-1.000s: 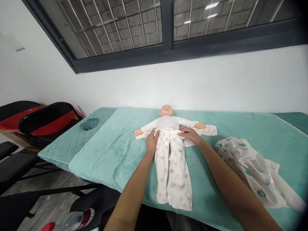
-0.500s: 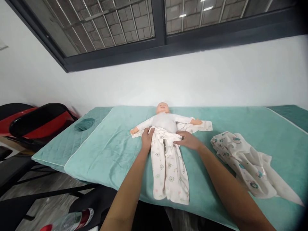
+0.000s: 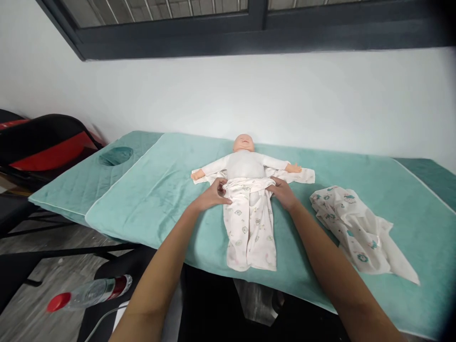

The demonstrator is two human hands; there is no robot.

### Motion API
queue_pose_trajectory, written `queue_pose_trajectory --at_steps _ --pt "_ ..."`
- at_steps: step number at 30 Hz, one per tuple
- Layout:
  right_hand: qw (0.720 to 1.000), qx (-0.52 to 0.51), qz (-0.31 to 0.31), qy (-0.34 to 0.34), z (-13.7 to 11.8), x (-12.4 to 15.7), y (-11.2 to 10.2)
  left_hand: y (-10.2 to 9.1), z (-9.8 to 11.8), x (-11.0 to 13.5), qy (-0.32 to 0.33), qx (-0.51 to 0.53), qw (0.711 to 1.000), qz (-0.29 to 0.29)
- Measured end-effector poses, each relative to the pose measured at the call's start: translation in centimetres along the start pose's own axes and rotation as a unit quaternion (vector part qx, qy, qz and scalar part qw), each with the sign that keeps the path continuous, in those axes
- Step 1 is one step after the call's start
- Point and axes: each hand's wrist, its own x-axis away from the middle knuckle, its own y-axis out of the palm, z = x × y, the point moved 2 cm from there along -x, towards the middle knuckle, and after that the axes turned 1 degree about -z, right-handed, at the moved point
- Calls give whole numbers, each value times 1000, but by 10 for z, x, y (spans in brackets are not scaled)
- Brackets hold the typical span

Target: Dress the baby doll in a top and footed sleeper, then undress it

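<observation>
A baby doll (image 3: 244, 164) in a white top lies on its back, arms spread, head toward the wall. White baby pants (image 3: 249, 232) with small printed figures cover its legs, their waist folded across its belly. My left hand (image 3: 214, 194) is at the pants' left edge, thumb and fingers apart, the thumb touching the cloth. My right hand (image 3: 283, 192) pinches the waist at the right side. Matching printed cloth (image 3: 301, 175) shows like sleeves under the doll's arms; whether it joins the pants is hidden.
A crumpled white cloth with green prints (image 3: 356, 228) lies at the right on the green-covered bed (image 3: 149, 199). The bed has a round hole (image 3: 116, 156) at its left end. Black-and-red chairs (image 3: 53, 147) and a red-capped bottle (image 3: 92, 292) are at the left.
My view has tilted down. The pants' waist lies flatter and the front gap between the legs has closed. My left fingers have come off the waist and spread.
</observation>
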Motion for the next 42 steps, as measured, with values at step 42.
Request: queue_pose_trajectory --at_steps 42 --pt "897 419 -115 -83 -56 154 41 88 82 142 89 -477 871 -78"
